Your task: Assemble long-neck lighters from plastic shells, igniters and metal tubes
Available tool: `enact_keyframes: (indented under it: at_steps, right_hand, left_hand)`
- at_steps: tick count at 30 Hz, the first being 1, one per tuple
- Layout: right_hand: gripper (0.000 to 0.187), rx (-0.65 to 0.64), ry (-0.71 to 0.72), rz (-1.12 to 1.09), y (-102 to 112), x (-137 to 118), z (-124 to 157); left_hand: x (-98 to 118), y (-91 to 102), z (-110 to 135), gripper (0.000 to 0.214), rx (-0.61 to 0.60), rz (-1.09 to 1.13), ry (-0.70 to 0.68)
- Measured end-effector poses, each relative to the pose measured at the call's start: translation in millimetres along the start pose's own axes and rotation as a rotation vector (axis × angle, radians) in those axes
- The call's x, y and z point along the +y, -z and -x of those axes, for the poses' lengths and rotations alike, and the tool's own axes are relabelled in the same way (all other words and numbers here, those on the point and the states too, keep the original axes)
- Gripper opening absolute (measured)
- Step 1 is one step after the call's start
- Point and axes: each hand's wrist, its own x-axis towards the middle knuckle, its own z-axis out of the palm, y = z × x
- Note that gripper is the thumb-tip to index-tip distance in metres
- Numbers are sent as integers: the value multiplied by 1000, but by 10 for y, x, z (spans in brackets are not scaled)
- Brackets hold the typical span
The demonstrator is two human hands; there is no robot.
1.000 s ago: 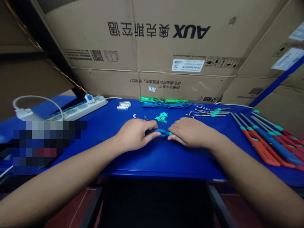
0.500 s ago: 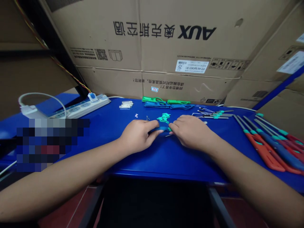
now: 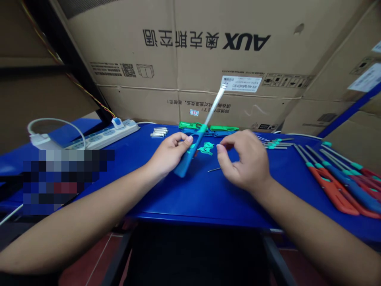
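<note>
My left hand (image 3: 169,153) is closed round a blue long-nosed lighter (image 3: 190,153) with a teal collar, tilted so its metal tube points up and to the right. My right hand (image 3: 242,161) hovers just to the right of it, fingers curled with thumb and forefinger close together, and nothing clearly shows in them. Small teal plastic parts (image 3: 205,148) lie on the blue table (image 3: 190,194) between my hands. A thin metal pin (image 3: 213,170) rests on the table under my right hand.
Finished red and blue lighters (image 3: 342,180) lie in a row at the right. Green and blue handle shells (image 3: 208,129), metal tubes (image 3: 157,132) and wired tubes (image 3: 274,143) sit at the back. A white power strip (image 3: 101,135) is at the left. Cardboard boxes (image 3: 208,59) wall the rear.
Both hands were pressed together on the lighter lying flat on the table. Now my left hand has raised it with the tube pointing up, and my right hand has come off it.
</note>
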Motion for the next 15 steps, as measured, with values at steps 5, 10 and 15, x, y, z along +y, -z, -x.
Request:
enact_keyframes:
  at_steps: [5, 10, 15]
  right_hand:
    - [55, -473, -133, -214, -270, -157, -3]
    - [47, -471, -77, 26, -348, -182, 0]
    - [41, -467, -40, 224, -325, -206, 61]
  left_hand:
    - [-29, -84, 14, 32, 10, 205, 24]
    - [-51, -71, 19, 38, -6, 92, -5]
    - [-36, -54, -20, 38, 96, 40, 100]
